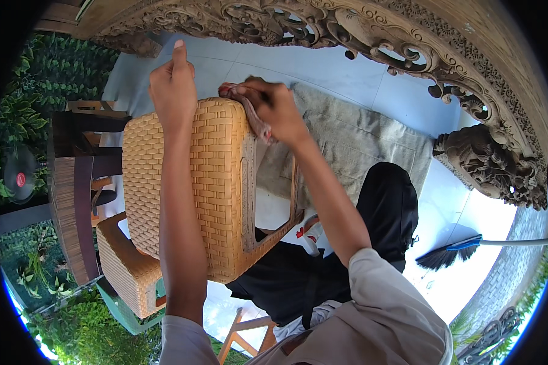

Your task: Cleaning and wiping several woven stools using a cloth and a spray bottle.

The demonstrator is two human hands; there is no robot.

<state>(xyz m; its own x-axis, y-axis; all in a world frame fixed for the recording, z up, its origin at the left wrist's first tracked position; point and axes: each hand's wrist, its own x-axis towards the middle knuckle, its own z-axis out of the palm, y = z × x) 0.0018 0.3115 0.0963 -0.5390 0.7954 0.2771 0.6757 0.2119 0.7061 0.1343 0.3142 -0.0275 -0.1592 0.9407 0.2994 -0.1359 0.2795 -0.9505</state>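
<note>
A tan plastic stool with a woven rattan pattern [214, 182] is tilted on its side in front of me, its hollow leg opening facing right. My right hand [278, 109] pinches a crumpled reddish-grey cloth [251, 107] against the stool's far right corner. Across the stool's woven face stretches my left forearm. My left hand [174, 91] is at the far edge, thumb pointing up and fingers curled. Whether those fingers grip the edge is hidden from this angle.
Another woven stool [123, 269] stands at the left above a green one [118, 303]. A spray bottle [313, 232] sits near my leg. Grey matting [356, 137] covers part of the tiled floor. Carved wooden furniture [370, 32] arches overhead; a broom [452, 251] lies right.
</note>
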